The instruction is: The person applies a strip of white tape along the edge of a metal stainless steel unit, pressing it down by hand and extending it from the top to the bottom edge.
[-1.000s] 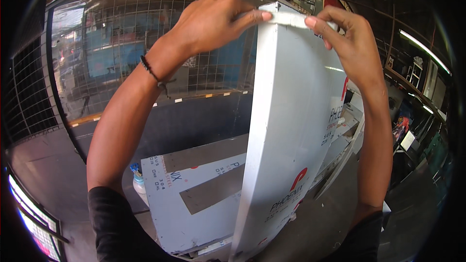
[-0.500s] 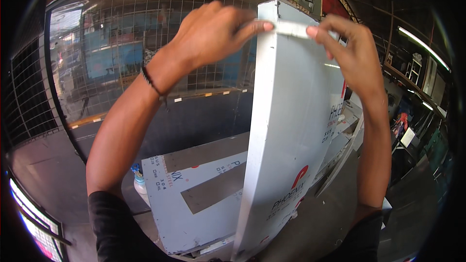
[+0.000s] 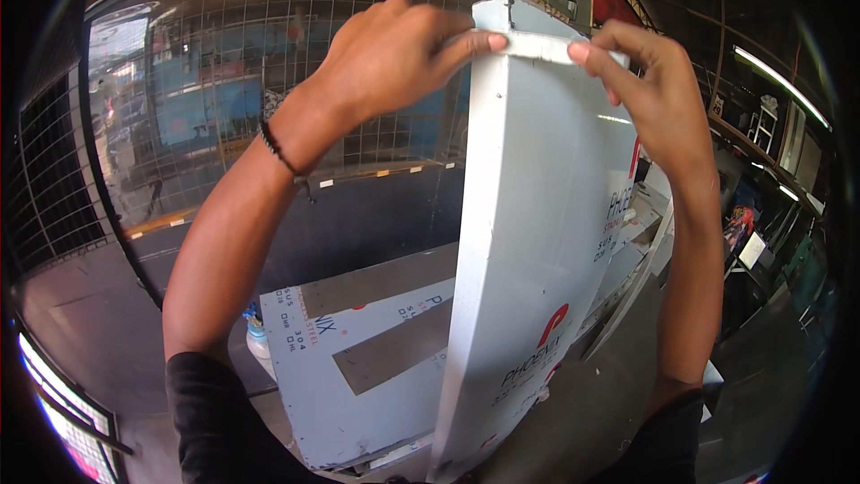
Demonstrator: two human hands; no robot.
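Near the top of the frame, right of centre, we hold a short white strip (image 3: 537, 48) taut between both hands, across the upper part of a tall, pale panel (image 3: 546, 206). Our left hand (image 3: 390, 56), upper centre, has its grip closed on the strip's left end, thumb laid along it at the panel's near edge; the fingertips behind are hidden. Our right hand (image 3: 652, 85), upper right, pinches the strip toward its other end, thumb in front and forefinger curled, with a little of the strip showing past the thumb. Whether the strip presses on the panel, we cannot tell.

The panel stands on end from the top to the bottom of the frame, its narrow white side facing left and its broad face, marked in red and black print, facing right. A dark bracelet (image 3: 279, 151) circles our left wrist, and black sleeves (image 3: 210, 412) cover our upper arms at the lower edge.

At lower left of centre, beside the panel, lies a pale sheet (image 3: 345, 426) with two grey patches (image 3: 390, 360); a bottle (image 3: 258, 342) with a blue top stands at its left. Wire mesh (image 3: 367, 125) fills the upper left; a lit tube (image 3: 779, 90) glows at upper right.
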